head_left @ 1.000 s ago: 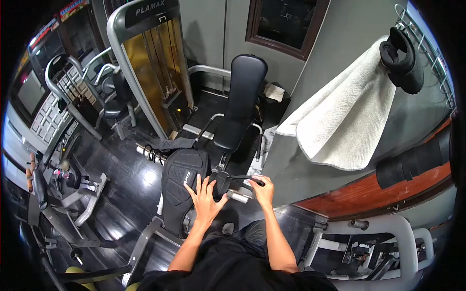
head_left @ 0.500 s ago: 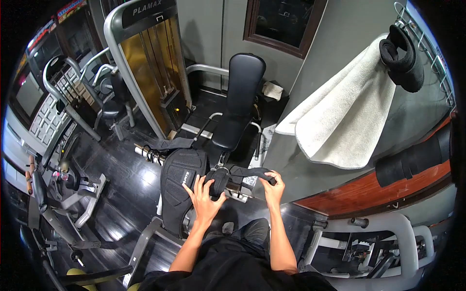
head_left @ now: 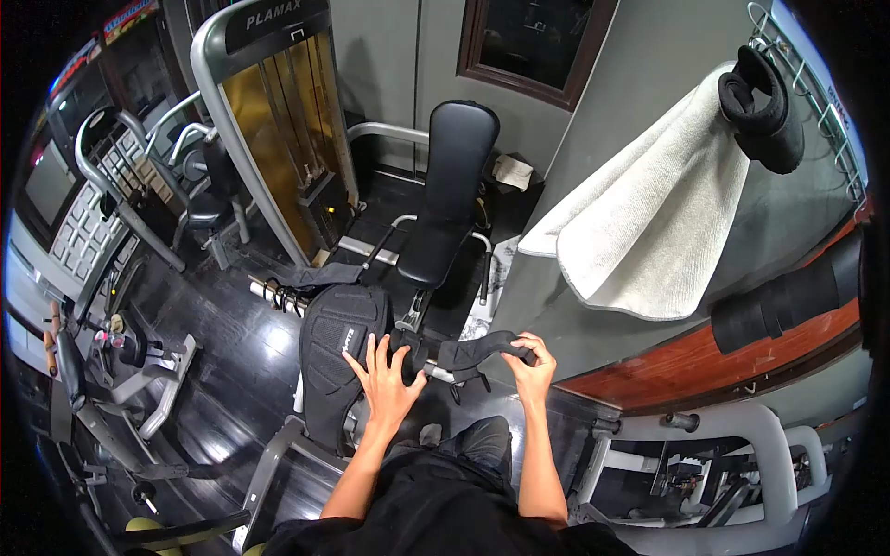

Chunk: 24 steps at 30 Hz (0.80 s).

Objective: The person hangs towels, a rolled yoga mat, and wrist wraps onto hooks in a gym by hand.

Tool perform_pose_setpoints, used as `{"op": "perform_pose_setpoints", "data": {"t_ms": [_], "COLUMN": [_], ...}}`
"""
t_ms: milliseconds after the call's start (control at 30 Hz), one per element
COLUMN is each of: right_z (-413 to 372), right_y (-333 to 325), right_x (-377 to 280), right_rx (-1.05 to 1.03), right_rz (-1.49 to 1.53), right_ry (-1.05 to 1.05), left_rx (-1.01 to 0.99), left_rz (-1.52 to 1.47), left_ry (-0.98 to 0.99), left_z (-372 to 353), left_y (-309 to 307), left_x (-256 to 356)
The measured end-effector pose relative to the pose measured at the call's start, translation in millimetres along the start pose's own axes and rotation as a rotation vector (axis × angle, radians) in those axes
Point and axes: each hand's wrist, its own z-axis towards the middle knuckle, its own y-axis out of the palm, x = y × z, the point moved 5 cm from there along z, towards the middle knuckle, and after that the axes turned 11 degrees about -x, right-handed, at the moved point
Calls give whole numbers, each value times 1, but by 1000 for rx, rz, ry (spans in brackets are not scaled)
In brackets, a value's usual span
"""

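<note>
Between my hands stretches a black padded strap (head_left: 473, 352), rolled at its left part and raised in an arch toward the right. My left hand (head_left: 389, 389) holds the rolled part between thumb and forefinger, its other fingers fanned out over the black weight belt. My right hand (head_left: 535, 369) pinches the strap's free end. A thin dark piece dangles under the middle of the strap. The black weight belt (head_left: 343, 338), with white lettering, hangs just left of my left hand on a metal bar (head_left: 269, 293), partly covered by that hand.
A cable machine (head_left: 269, 120) with a black padded seat (head_left: 434, 250) stands ahead. On the right wall hang a white towel (head_left: 649, 213), a rolled black wrap (head_left: 774, 125) and a black belt (head_left: 788, 301). Grey machine frames (head_left: 742, 417) are at lower right, more equipment at left.
My right hand has moved slightly right and toward me with the strap end, so more of the strap shows. My left hand stays at the rolled part. The view has shifted slightly.
</note>
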Motion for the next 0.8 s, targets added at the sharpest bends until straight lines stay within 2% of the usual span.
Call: {"op": "perform_pose_setpoints", "data": {"t_ms": [433, 633, 733, 800], "right_z": [-1, -4, -5, -6], "right_y": [-2, -2, -2, -3], "right_x": [-34, -42, -53, -63], "right_rx": [-6, 12, -2, 30], "right_rz": [29, 31, -32, -63], "right_ry": [-59, -80, -124, -142], "left_rx": [-21, -4, 28, 137], "left_rz": [65, 138, 86, -202], "left_ry": [69, 29, 31, 222], "left_z": [-4, -4, -4, -8], "left_y": [5, 3, -4, -11], "left_x": [2, 10, 16, 20]}}
